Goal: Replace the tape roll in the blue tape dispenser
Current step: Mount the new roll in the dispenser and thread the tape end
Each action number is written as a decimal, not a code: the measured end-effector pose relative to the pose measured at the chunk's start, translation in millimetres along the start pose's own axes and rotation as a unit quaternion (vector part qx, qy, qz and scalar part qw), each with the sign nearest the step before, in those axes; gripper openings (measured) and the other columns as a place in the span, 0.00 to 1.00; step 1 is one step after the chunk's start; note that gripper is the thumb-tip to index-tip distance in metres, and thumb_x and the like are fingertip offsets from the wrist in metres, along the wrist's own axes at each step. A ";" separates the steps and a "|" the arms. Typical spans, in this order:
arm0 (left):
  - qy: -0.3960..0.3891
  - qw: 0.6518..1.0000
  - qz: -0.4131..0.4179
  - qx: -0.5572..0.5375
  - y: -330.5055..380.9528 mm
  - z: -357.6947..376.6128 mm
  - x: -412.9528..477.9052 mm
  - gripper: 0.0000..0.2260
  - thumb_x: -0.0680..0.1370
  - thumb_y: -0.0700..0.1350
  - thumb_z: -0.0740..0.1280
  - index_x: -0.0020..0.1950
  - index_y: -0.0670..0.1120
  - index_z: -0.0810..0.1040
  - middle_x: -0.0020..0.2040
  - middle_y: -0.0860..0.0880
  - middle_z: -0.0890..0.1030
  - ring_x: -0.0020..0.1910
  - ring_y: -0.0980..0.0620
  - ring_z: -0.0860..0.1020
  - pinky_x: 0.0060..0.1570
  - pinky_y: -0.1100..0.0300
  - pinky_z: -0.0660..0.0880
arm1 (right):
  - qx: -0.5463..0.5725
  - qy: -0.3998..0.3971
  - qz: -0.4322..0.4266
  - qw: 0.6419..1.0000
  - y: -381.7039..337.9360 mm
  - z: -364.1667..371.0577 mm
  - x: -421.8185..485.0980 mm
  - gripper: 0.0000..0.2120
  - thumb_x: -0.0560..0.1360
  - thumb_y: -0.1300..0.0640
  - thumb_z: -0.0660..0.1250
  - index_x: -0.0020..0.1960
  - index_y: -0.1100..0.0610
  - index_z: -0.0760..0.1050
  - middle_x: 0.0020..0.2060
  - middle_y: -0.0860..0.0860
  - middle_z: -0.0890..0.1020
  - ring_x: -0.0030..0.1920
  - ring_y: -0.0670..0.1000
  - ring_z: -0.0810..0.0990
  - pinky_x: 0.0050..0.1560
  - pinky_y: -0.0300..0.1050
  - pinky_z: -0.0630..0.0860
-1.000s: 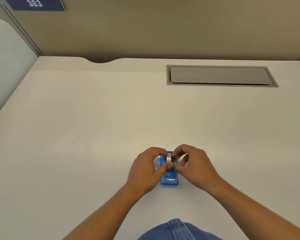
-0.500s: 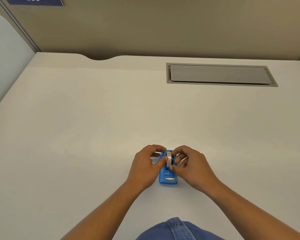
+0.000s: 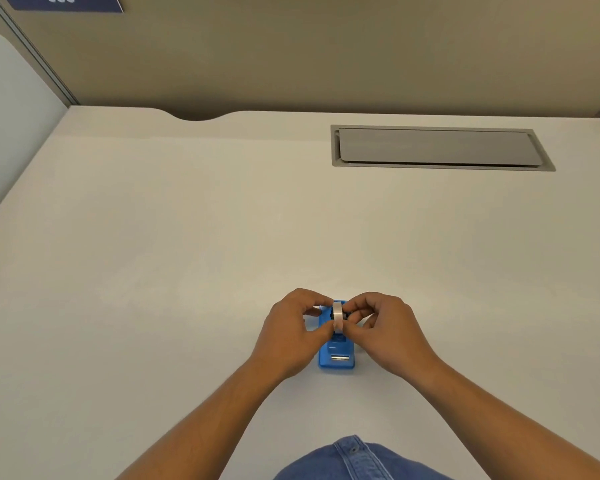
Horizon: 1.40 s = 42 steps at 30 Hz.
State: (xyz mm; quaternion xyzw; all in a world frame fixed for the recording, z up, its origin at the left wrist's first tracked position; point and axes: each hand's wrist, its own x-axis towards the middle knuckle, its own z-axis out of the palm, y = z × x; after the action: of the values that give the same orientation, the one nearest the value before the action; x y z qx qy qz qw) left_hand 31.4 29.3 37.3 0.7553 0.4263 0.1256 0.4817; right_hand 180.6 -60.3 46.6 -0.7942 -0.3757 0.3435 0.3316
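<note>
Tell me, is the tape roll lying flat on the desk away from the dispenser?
No, both hands hold the tape roll upright over the blue dispenser.

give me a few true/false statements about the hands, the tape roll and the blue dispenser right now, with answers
1. Both hands pinch the white tape roll. True: left hand, right hand.
2. The blue plastic tape dispenser stands on the white desk. True.
3. The roll lies flat on the desk, away from the dispenser. False: it is held on edge over the dispenser.
4. The grey hatch in the desk stands open. False: it lies shut.
5. The left hand rests on the hatch. False: it is at the roll.
</note>
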 end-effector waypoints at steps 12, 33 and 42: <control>-0.090 0.974 0.082 0.193 28.0 -27.5 25.4 0.07 0.78 0.48 0.68 0.53 0.52 0.84 0.50 0.52 0.83 0.49 0.53 0.79 0.50 0.52 0.77 | -0.015 -0.002 -0.001 1.000 4.0 1.4 0.5 0.06 0.67 0.52 0.78 0.40 0.45 0.81 0.35 0.37 0.83 0.27 0.40 0.77 0.32 0.38 0.77; -0.092 0.956 0.115 0.253 36.7 -25.2 17.4 0.07 0.80 0.48 0.63 0.51 0.52 0.81 0.50 0.53 0.81 0.46 0.52 0.79 0.46 0.53 0.77 | -0.033 0.021 -0.023 0.999 3.4 3.1 -8.6 0.08 0.70 0.56 0.74 0.41 0.43 0.79 0.35 0.40 0.83 0.27 0.41 0.78 0.32 0.34 0.74; -0.073 0.955 0.110 0.264 40.6 -23.8 9.8 0.08 0.79 0.49 0.64 0.53 0.52 0.82 0.50 0.53 0.82 0.46 0.52 0.80 0.46 0.54 0.78 | -0.099 0.059 -0.095 0.989 -10.4 -5.1 -13.8 0.02 0.72 0.51 0.72 0.44 0.45 0.82 0.37 0.37 0.81 0.36 0.42 0.78 0.36 0.35 0.74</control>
State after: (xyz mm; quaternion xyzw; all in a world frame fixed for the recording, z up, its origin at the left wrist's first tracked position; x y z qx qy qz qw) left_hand 44.3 44.5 81.0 0.9049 0.3224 0.0050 0.2778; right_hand 174.1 -67.9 61.6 -0.8029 -0.4616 0.2235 0.3040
